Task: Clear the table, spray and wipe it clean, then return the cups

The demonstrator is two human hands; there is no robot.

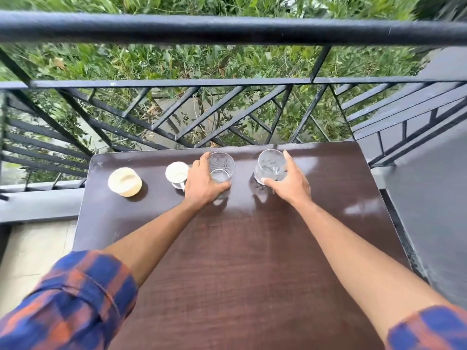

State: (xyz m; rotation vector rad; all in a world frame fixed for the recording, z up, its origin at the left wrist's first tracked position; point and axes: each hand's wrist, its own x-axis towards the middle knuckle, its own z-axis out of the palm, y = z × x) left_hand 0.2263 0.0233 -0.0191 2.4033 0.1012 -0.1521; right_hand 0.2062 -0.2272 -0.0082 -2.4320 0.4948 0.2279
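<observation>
Along the tabletop's (240,248) far edge, by the railing (177,83), stand a jar (124,181), then a mug (177,173). The left hand (202,180) grips the left glass (223,165) just beside the mug. The right hand (290,181) grips the right glass (269,164), with a gap between the glasses.

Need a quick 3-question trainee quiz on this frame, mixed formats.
1. True or false: the left hand grips the left glass and the right hand grips the right glass.
2. What stands just left of the left hand? A) white mug B) spray bottle C) cloth
3. Fill in: the cream container sits at the ___ end of the row on the table.

Key: 1 true; 2 A; 3 left.
</observation>
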